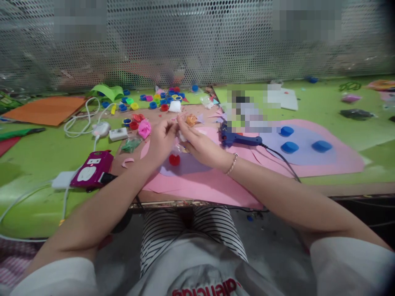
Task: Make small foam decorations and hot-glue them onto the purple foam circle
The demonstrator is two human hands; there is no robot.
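My left hand and my right hand meet above a purple paper shape on pink paper. The left fingers are pinched together at something pale and small that I cannot make out. The right hand's fingers lie close together against the same spot, their tips by the left fingertips. Just below the hands a red cap rests on the purple paper. An orange crumpled piece sits beyond the right fingers, and a pink crumpled piece lies left of the left hand.
A blue glue gun with a black cord lies to the right. Three blue caps stand on another purple shape. At the left are a magenta power adapter, white cables and orange paper. Many coloured caps lie near the mesh panel.
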